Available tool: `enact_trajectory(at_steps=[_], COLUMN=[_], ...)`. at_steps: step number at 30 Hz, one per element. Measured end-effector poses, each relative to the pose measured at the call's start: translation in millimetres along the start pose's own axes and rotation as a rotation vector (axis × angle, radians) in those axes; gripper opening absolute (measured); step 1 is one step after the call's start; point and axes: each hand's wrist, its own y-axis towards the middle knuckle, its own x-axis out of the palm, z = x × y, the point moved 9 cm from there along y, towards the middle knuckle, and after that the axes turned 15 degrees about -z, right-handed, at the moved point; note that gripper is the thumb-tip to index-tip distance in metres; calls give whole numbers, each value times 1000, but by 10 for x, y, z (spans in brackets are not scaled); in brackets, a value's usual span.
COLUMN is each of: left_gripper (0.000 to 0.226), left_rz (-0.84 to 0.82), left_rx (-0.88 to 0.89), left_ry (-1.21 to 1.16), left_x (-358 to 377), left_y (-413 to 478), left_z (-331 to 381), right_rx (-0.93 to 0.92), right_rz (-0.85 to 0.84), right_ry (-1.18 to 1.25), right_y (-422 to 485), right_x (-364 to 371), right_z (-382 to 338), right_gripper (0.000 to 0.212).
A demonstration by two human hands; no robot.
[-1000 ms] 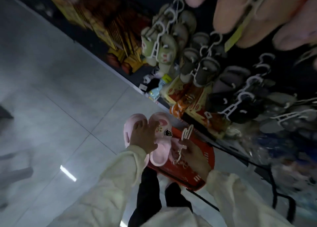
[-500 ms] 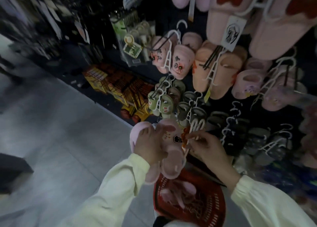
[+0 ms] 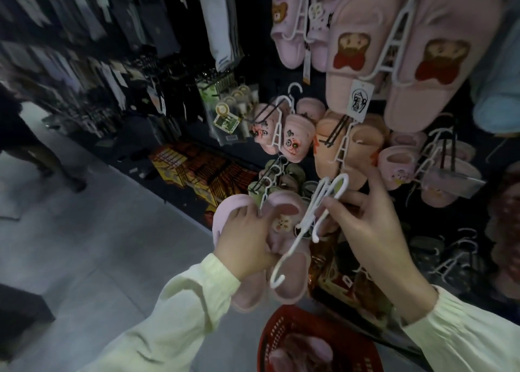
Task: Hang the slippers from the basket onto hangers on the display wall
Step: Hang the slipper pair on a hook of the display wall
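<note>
Left hand [image 3: 247,242]: wrapped over the top of a pair of pink slippers [image 3: 284,259], fingers curled round both of them and holding them side by side, toes pointing down.
Right hand [image 3: 374,228]: fingers pinched on a bunch of white plastic hangers [image 3: 309,225], thumb and forefinger closed round their stems.
Hangers: tilted, hooks curling up by the display and down across the front of the held slippers; they touch or overlap the nearer slipper.
Slipper detail: a small bunny face badge shows on the strap of the right one.
Basket [image 3: 270,340]: red, mesh-sided, low in front of the person, with more pink slippers lying in it.
Display wall [image 3: 309,158]: dark, crowded with pairs already hung on white hangers; big plush bear slippers [image 3: 394,51] sit highest, peach and pink pairs below them.
Sleeves: pale cream, cuffed at both wrists.
Floor [image 3: 98,231]: grey tiles.
</note>
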Motion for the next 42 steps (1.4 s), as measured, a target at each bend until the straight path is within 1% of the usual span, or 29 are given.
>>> enact_trajectory(at_steps=[4, 8, 11, 13, 17, 21, 25, 29, 31, 34, 37, 39, 42], left_gripper=[80, 69, 73, 77, 79, 80, 76, 78, 81, 86, 87, 87, 84], left_rz=[12, 64, 119, 135, 164, 231, 300, 309, 293, 287, 291, 278, 276], left_rx=[1, -1, -10, -37, -88, -69, -30, -36, -44, -36, -32, -32, 2], left_ry=[54, 62, 27, 8, -1, -37, -42, -35, -53, -53, -68, -75, -53], left_x=[-178, -328, -397, -447, -558, -674, -783, -847, -870, -906, -944, -961, -997], left_y=[-77, -124, -133, -133, -149, -196, -250, -306, -327, -360, -390, -403, -439], left_z=[15, 14, -32, -77, -141, -138, -92, -74, -69, -20, -3, -7, 40], right_rx=[-58, -129, -137, -120, -24, 117, 249, 342, 351, 297, 231, 206, 193], right_rz=[42, 136, 158, 172, 166, 137, 136, 128, 137, 127, 15, -57, -166], right_ry=[-34, 55, 104, 134, 179, 235, 138, 105, 23, -193, -382, -564, -824], right_y=[4, -14, 0, 13, 26, 31, -2, -29, -55, -81, -79, -76, -82], right_x=[-74, -147, -161, -197, -270, -319, -393, -402, -402, -398, -342, -327, -288], right_z=[-225, -319, -275, -213, -18, 196, 377, 537, 568, 497, 350, 280, 266], right_gripper=[41, 36, 33, 35, 41, 36, 26, 26, 29, 44, 61, 74, 86])
